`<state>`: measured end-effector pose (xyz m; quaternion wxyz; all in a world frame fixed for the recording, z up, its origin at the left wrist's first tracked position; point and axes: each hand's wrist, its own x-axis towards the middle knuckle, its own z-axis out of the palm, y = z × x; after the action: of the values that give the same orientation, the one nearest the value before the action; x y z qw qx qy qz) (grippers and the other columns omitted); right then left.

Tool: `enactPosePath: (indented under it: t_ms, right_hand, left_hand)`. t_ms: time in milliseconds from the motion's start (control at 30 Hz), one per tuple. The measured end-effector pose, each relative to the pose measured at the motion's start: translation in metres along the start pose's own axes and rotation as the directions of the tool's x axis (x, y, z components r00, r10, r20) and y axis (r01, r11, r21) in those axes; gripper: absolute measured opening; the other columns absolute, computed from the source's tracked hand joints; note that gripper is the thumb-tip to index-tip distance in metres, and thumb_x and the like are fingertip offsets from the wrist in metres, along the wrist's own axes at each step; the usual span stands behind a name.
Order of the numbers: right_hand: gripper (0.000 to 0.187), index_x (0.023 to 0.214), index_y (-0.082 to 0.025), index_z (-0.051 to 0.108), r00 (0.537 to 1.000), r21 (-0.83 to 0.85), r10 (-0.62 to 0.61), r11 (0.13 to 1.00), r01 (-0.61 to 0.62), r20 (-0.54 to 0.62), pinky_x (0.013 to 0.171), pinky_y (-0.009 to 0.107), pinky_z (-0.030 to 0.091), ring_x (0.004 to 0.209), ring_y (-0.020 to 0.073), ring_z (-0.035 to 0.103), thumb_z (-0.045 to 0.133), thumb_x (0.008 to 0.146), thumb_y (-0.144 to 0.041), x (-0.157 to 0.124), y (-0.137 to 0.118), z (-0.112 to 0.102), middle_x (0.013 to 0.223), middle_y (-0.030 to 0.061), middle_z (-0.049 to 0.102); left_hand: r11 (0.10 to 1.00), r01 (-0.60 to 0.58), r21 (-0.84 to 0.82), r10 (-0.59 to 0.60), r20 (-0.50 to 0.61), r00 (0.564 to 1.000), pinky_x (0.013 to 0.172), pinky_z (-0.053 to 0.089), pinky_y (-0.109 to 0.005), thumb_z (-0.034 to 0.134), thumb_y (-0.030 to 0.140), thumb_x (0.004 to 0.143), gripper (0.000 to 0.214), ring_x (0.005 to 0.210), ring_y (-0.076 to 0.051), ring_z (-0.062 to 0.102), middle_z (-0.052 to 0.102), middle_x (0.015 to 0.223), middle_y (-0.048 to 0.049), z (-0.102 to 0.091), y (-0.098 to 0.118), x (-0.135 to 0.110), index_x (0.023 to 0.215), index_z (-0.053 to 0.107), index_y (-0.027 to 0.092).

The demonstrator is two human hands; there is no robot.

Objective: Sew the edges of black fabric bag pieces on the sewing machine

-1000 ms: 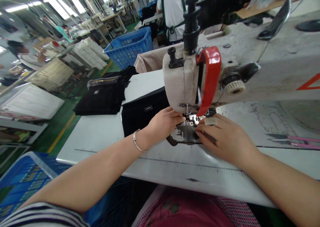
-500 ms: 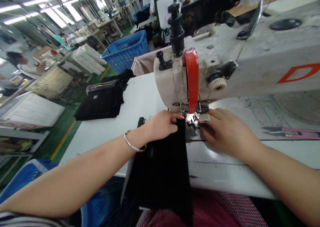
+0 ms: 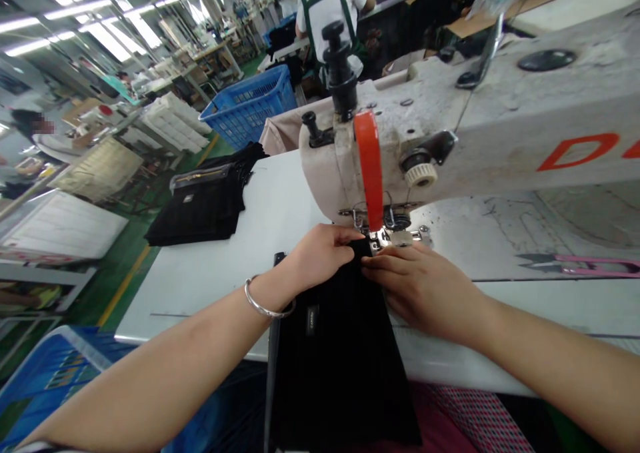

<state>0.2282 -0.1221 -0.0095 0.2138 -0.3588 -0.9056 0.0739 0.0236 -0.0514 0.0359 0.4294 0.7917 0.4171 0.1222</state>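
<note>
A black fabric piece (image 3: 340, 366) with a small woven label (image 3: 312, 320) lies over the table's front edge, its far end at the presser foot of the sewing machine (image 3: 340, 166). My left hand (image 3: 323, 256), a silver bangle on its wrist, pinches the fabric's top edge just left of the needle area. On the right edge of the fabric, close to the presser foot, rest the fingers of my right hand (image 3: 423, 286); they are bent and pressed together on the cloth. The needle itself is hidden behind the red lever cover (image 3: 369, 170).
Pink-handled thread snips (image 3: 580, 265) lie to the right on the machine bed. A stack of black pieces with zippers (image 3: 197, 203) sits at the table's far left. Blue baskets (image 3: 250, 103) stand beyond the table and at lower left. Another person (image 3: 330, 20) works behind the machine.
My right hand has moved left from beside the presser foot onto the fabric's edge. The fabric's lower part has swung right, and its label now shows clearly. My left hand keeps its pinch.
</note>
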Motion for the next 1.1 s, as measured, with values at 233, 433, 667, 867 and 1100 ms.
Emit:
enactPosePath:
  t_ms: [233, 433, 667, 867, 1100]
  right_hand:
    - [0.032, 0.118, -0.017, 0.064, 1.000, 0.063, 0.011, 0.998, -0.009, -0.026, 0.090, 0.045, 0.047, 0.107, 0.0259, 0.058, 0.054, 0.087, -0.018, -0.001, -0.003, -0.004, 0.116, 0.0086, 0.066]
    - [0.042, 0.127, -0.014, 0.057, 0.995, -0.052, 0.095, 0.994, -0.094, 0.014, 0.088, 0.048, 0.044, 0.108, 0.0296, 0.056, 0.053, 0.093, -0.039, 0.003, -0.007, -0.001, 0.131, 0.0123, 0.058]
    - [0.045, 0.130, -0.015, 0.054, 0.989, -0.124, 0.146, 0.982, -0.140, 0.036, 0.086, 0.048, 0.041, 0.104, 0.0287, 0.054, 0.051, 0.094, -0.042, 0.001, -0.012, -0.001, 0.132, 0.0083, 0.059]
    - [0.045, 0.131, -0.016, 0.053, 0.989, -0.132, 0.147, 0.981, -0.144, 0.020, 0.088, 0.047, 0.039, 0.109, 0.0292, 0.053, 0.052, 0.093, -0.041, 0.000, -0.015, -0.002, 0.133, 0.0075, 0.058]
    - [0.044, 0.130, -0.013, 0.055, 0.994, -0.176, 0.111, 0.978, -0.111, -0.010, 0.086, 0.046, 0.040, 0.106, 0.0286, 0.055, 0.050, 0.095, -0.040, -0.002, -0.009, 0.001, 0.130, 0.0091, 0.060]
  left_hand:
    - [0.952, -0.075, 0.297, 0.100, -0.072, 0.992, 0.089, 0.055, -0.034, 0.044, 0.006, 0.072, 0.042, 0.094, -0.021, 0.069, 0.074, 0.102, -0.0012, -0.002, 0.011, -0.001, 0.100, 0.072, 0.020]
    - [0.898, -0.075, 0.433, 0.129, -0.096, 0.987, 0.089, 0.054, -0.038, 0.049, 0.007, 0.077, 0.031, 0.095, -0.022, 0.065, 0.069, 0.101, -0.0060, 0.016, 0.014, -0.010, 0.100, 0.065, 0.018]
    - [0.792, -0.073, 0.606, 0.097, -0.007, 0.995, 0.082, 0.056, -0.036, 0.050, 0.003, 0.076, 0.025, 0.089, -0.023, 0.063, 0.065, 0.096, -0.0075, 0.020, 0.022, -0.013, 0.096, 0.060, 0.016]
    - [0.759, -0.076, 0.647, 0.123, -0.028, 0.992, 0.083, 0.057, -0.038, 0.049, 0.005, 0.079, 0.029, 0.095, -0.024, 0.062, 0.062, 0.104, -0.0106, 0.031, 0.013, -0.015, 0.105, 0.055, 0.013]
    - [0.780, -0.061, 0.622, 0.103, -0.032, 0.994, 0.088, 0.054, -0.039, 0.049, 0.007, 0.078, 0.028, 0.097, -0.024, 0.062, 0.061, 0.107, -0.0110, 0.027, 0.014, -0.012, 0.104, 0.057, 0.013]
